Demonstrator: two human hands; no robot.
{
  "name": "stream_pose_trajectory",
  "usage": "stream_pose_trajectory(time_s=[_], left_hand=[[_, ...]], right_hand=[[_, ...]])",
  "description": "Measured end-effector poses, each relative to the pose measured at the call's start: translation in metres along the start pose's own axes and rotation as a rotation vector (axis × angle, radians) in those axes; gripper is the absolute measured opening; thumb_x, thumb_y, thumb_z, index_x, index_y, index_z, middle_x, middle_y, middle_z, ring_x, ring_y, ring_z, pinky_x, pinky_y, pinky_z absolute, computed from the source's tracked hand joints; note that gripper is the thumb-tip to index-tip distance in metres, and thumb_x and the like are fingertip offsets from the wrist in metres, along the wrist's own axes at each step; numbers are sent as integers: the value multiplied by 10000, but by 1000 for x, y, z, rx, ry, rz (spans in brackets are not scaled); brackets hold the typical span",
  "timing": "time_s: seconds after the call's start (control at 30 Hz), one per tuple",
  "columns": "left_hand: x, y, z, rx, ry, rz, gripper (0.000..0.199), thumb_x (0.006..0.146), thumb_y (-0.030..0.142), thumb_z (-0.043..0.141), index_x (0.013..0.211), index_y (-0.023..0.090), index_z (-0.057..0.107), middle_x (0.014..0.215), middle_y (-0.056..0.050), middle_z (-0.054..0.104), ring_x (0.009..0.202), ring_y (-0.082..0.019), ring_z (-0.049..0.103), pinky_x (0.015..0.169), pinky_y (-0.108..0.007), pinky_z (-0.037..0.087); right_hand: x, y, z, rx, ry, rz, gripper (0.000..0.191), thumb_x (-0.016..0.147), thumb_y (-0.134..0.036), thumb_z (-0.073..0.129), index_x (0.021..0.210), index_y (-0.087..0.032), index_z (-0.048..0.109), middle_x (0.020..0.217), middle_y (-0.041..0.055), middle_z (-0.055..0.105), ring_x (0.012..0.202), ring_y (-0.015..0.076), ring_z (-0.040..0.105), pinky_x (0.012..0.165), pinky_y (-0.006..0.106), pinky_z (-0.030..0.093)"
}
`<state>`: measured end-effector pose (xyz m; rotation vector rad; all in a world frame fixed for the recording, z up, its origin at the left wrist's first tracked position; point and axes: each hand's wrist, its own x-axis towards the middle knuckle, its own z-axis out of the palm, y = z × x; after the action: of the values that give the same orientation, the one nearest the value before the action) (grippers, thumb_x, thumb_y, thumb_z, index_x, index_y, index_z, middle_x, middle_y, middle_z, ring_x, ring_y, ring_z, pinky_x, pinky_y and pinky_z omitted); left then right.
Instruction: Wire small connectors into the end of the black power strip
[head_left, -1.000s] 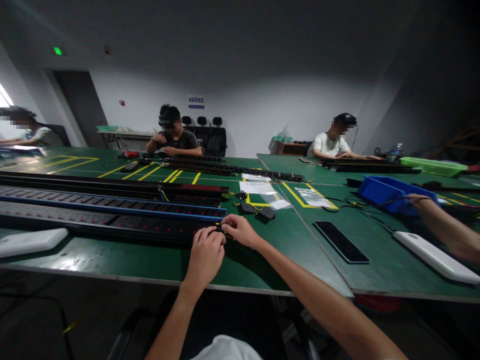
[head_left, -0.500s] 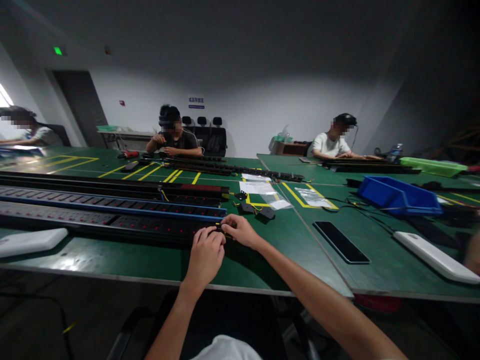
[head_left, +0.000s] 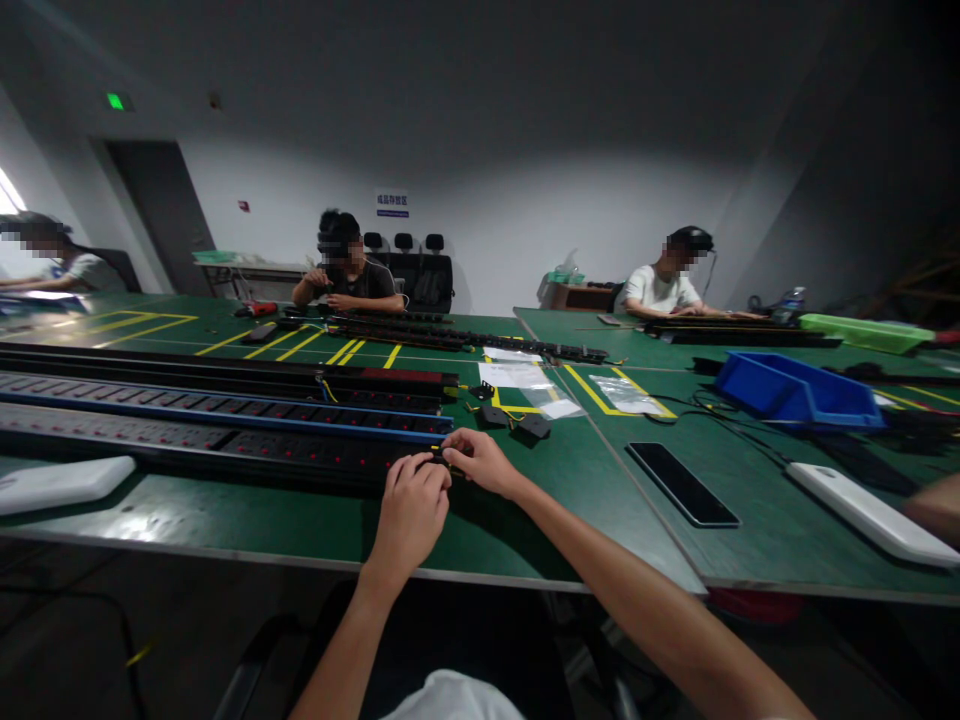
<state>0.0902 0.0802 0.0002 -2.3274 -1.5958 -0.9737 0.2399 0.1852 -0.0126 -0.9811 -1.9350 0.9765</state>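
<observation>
Green tabletop, blue bin right of black strip

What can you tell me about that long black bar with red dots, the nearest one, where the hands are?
The long bar is black, greyer toward the left; whether it's plastic or metal I can't tell. Small red dots line its upper face. It lies lengthwise on the green table, reaching from the picture's left edge to the hands, in front of a blue strip. The left hand's fingers cover its right end, with the right hand close beside them.
</observation>
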Motion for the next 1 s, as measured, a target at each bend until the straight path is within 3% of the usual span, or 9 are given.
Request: stream_pose_trajectory(time_s=[1.0], left_hand=[[0,0,0,5,-20,-3,177,834,77,507,836,232,593,977,-37,705,1206,-252,555,1090,-485,359]], right_hand=[[1,2,1,1,-4,-2,212,857,-341,611,977,-173,659,679,-34,582,511,86,515,451,192,410]])
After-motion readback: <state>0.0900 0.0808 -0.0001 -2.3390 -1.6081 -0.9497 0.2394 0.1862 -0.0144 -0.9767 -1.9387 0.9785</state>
